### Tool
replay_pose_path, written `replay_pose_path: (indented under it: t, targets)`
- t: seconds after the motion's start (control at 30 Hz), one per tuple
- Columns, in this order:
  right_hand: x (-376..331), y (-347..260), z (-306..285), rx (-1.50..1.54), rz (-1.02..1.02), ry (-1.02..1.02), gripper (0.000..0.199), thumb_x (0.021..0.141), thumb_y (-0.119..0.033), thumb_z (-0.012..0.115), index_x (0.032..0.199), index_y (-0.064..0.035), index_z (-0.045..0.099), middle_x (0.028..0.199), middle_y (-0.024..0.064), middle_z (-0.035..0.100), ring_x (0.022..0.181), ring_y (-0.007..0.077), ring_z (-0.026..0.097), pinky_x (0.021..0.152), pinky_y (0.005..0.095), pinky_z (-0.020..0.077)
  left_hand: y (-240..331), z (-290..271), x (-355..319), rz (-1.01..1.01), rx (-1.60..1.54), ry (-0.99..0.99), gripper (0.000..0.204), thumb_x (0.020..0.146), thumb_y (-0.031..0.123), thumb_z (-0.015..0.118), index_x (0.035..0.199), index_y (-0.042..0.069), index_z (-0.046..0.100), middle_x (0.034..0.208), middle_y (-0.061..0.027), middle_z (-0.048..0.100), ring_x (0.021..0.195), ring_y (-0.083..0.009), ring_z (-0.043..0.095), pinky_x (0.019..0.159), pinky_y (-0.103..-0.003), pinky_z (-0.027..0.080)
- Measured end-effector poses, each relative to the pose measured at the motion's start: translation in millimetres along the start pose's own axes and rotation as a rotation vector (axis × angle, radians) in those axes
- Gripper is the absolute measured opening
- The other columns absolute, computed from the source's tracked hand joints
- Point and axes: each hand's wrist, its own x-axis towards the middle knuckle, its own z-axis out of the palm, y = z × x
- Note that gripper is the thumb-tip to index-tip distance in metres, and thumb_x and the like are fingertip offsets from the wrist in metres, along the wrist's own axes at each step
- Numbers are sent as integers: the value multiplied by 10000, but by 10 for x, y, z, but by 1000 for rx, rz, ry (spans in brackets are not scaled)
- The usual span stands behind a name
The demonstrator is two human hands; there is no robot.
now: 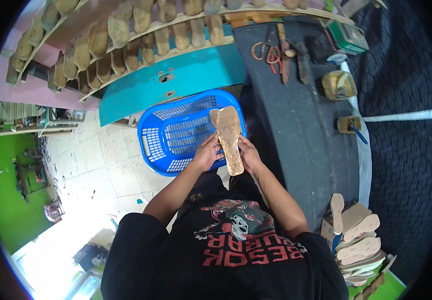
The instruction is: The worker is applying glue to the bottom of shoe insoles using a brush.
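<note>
Between my two hands is a worn brown shoe last (229, 132), its flat sole side facing up, wide end away from me. Part of a second similar piece (214, 116) shows from under its left edge; the rest is hidden. My left hand (207, 153) is closed on the left side of the last, fingers curled partly beneath it. My right hand (249, 155) grips its right side near the narrow heel end. Both hands are over the near side of a blue plastic basket (148, 117) with slotted walls.
Several shoe lasts (118, 27) line the shelves beyond a turquoise panel (141, 92). On the dark worktable (296, 135) at right lie scissors (272, 52), a knife-like tool (284, 60) and a glue-stained tub (338, 85). Pale insoles (359, 250) are stacked at lower right, beside a cardboard box (351, 217).
</note>
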Motion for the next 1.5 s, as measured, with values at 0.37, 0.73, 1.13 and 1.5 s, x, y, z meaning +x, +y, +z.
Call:
replay_pose_path:
  t: [0.37, 0.73, 1.13, 1.5]
  targets:
    - [1523, 1083, -505, -357, 88, 53, 446, 1036, -252, 465, 1417, -36, 548, 1382, 70, 584, 1260, 165, 530, 1052, 346, 402, -271, -1388, 883, -41, -101, 353, 469, 1047, 348, 570, 1474, 175, 483, 1335, -57, 583, 1218, -230, 571, 1010, -527, 479]
    - [2399, 1583, -883, -286, 75, 143, 407, 1033, -219, 453, 1343, 13, 576, 1269, 87, 653, 1167, 178, 609, 1038, 292, 437, -651, -2113, 1806, -170, -150, 469, 404, 1036, 320, 563, 1430, 243, 511, 1311, -7, 581, 1228, -222, 537, 1031, -498, 449]
    - [2956, 1527, -1233, -874, 142, 466, 622, 990, -386, 456, 1513, -52, 418, 1459, 286, 511, 1353, 437, 492, 1130, 445, 389, -785, -2412, 2572, -335, 558, 464, 765, 1017, 582, 431, 1631, 191, 197, 1672, -115, 249, 1497, -362, 309, 1121, -627, 350]
    - [2622, 1634, -1620, -1146, 37, 476, 643, 951, -261, 613, 1476, 48, 410, 1455, 318, 486, 1390, 427, 451, 1150, 441, 372, -833, -1995, 2748, -316, 657, 435, 773, 1026, 540, 438, 1646, 199, 125, 1661, -149, 278, 1483, -372, 335, 1103, -563, 381]
